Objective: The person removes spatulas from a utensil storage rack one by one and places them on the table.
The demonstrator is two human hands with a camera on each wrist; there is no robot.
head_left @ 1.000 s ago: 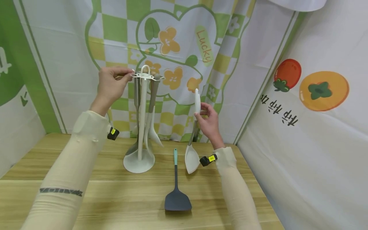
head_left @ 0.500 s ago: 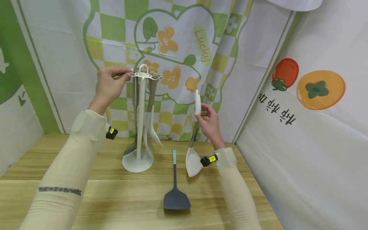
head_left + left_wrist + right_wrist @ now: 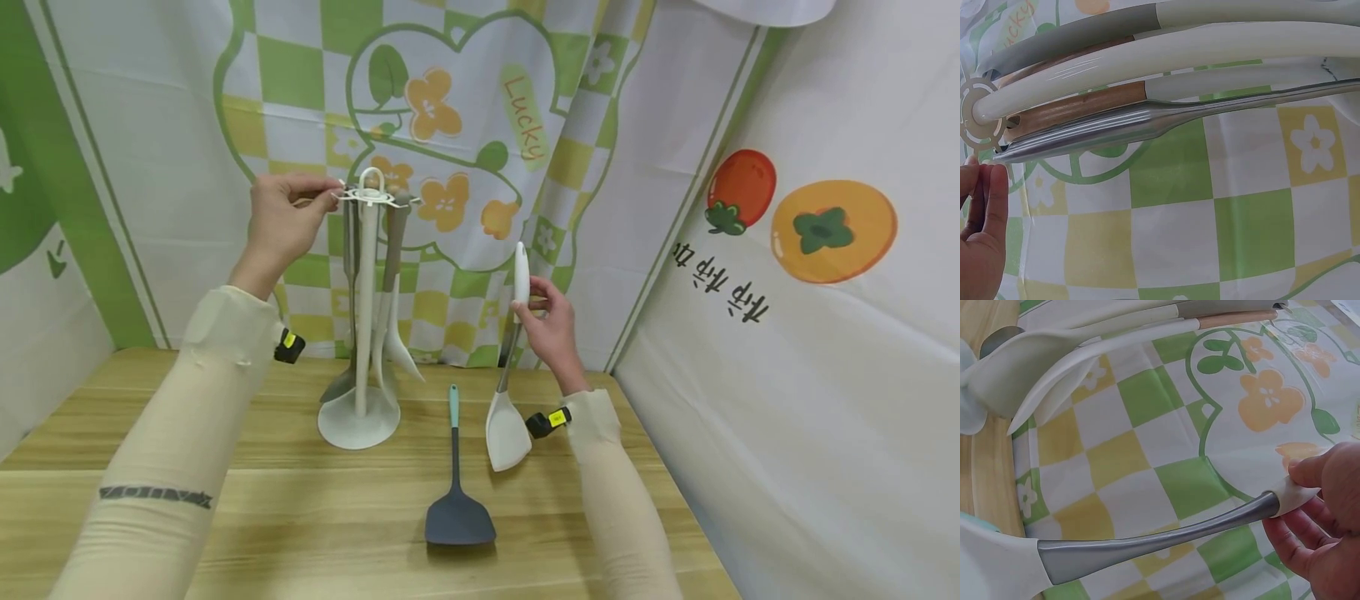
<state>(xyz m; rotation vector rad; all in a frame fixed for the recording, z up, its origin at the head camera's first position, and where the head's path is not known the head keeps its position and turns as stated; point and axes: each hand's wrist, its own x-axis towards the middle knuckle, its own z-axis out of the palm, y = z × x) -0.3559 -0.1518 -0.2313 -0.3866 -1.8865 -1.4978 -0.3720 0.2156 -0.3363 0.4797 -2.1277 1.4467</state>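
My left hand (image 3: 281,221) pinches a hook at the edge of the white utensil rack's top ring (image 3: 984,112). From this rack (image 3: 366,308) hang several utensils, among them a metal-handled one (image 3: 1116,122) close to my left fingers and a grey-handled one (image 3: 397,242). My right hand (image 3: 551,325) holds a white spatula (image 3: 508,433) by its white handle, fingers and thumb around it. The spatula hangs blade down, slightly tilted, with a grey metal shank (image 3: 1160,540). Whether its blade touches the table cannot be told.
A dark grey turner (image 3: 459,518) with a mint handle lies on the wooden table (image 3: 322,517) between my arms. Behind the table hangs a green and yellow checked cloth (image 3: 292,75). A white printed wall cloth (image 3: 810,375) borders the right side.
The spatula in my right hand has moved a little right and lower in the view, and its blade has turned to show more of its face. My left hand keeps its grip on the rack.
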